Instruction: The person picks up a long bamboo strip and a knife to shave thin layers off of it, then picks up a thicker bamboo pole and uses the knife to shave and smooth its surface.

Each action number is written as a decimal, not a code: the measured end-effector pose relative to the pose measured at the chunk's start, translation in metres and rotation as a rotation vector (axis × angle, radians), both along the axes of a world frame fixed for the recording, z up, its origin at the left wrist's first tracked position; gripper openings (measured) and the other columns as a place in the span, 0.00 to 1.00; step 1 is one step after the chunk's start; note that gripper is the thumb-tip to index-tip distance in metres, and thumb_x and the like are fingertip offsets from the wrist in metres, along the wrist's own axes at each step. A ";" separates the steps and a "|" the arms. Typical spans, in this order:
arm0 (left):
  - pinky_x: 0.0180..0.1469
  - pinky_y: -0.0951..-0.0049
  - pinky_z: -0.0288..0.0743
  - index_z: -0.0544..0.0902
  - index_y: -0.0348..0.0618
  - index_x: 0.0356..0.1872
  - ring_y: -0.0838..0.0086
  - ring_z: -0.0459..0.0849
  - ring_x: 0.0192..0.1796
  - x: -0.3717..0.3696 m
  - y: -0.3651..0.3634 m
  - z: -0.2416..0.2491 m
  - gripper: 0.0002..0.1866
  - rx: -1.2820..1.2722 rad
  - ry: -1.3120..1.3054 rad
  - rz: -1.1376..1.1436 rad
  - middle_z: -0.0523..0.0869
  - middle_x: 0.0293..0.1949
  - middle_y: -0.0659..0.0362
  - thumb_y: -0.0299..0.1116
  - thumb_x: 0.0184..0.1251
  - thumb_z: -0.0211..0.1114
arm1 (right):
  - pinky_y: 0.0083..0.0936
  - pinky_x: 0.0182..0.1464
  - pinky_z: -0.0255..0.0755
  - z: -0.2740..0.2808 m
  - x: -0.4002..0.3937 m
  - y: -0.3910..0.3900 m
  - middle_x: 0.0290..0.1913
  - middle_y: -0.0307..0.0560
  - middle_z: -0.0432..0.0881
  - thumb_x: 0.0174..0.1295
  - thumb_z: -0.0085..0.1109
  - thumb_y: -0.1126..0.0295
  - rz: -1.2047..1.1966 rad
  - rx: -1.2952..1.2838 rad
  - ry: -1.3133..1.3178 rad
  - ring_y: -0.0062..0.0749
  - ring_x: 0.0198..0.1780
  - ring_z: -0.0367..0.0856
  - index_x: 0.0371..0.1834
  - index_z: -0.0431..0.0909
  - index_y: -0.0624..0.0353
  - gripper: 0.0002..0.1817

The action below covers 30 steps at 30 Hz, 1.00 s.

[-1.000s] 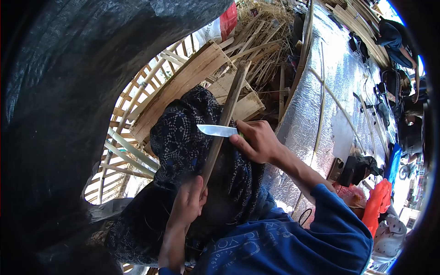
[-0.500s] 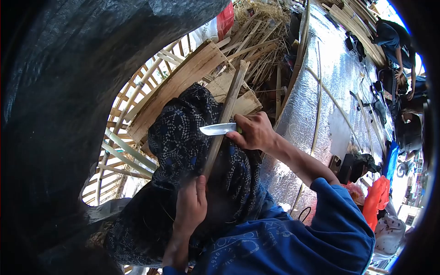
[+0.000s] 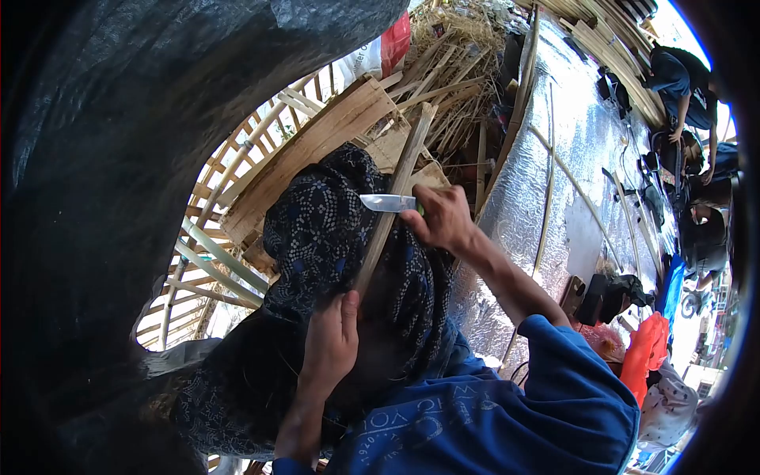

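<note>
My left hand [image 3: 332, 336] is closed around the near end of a long flat wooden strip [image 3: 389, 226], probably bamboo. The strip slants up and away across my lap, over a dark patterned cloth [image 3: 313, 218]. My right hand [image 3: 445, 217] grips a knife [image 3: 386, 203] with a green handle, mostly covered by the fingers. Its shiny blade lies across the strip, pointing left, at about the middle of the strip's upper half. Whether the edge bites into the wood cannot be made out.
Wooden boards [image 3: 317, 158] and a heap of split sticks [image 3: 455, 79] lie ahead. Silver foil sheeting [image 3: 578, 158] stretches to the right, with thin strips on it. A dark tarp [image 3: 119, 158] hangs at left. Another person [image 3: 682, 87] bends over at far right, near a red bag [image 3: 645, 356].
My right hand and the knife have moved slightly up along the strip, away from my body. My left hand keeps its hold on the near end.
</note>
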State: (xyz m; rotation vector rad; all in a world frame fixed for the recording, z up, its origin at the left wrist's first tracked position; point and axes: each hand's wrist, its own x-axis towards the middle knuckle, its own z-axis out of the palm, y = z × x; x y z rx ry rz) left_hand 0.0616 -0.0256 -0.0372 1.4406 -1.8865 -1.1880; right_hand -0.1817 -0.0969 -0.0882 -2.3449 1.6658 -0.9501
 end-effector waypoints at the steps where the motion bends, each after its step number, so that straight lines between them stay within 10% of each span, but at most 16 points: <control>1: 0.28 0.61 0.65 0.74 0.32 0.29 0.55 0.75 0.24 0.002 0.000 0.003 0.21 0.091 0.000 -0.007 0.75 0.20 0.48 0.39 0.76 0.43 | 0.35 0.17 0.60 0.002 0.008 0.008 0.11 0.47 0.59 0.66 0.43 0.48 -0.022 0.065 -0.069 0.42 0.11 0.64 0.17 0.60 0.56 0.26; 9: 0.33 0.61 0.67 0.75 0.31 0.31 0.52 0.76 0.29 0.002 0.006 0.005 0.19 0.148 0.003 -0.011 0.77 0.24 0.46 0.38 0.75 0.45 | 0.41 0.25 0.69 0.018 0.024 0.027 0.13 0.56 0.70 0.66 0.46 0.51 -0.100 0.349 -0.253 0.57 0.20 0.75 0.26 0.67 0.62 0.23; 30: 0.31 0.59 0.67 0.75 0.32 0.28 0.52 0.77 0.27 0.002 0.008 0.008 0.19 0.169 -0.005 0.012 0.78 0.23 0.46 0.37 0.74 0.46 | 0.43 0.25 0.67 0.014 0.005 0.034 0.16 0.58 0.69 0.66 0.50 0.62 0.110 0.330 -0.248 0.57 0.21 0.74 0.30 0.66 0.62 0.14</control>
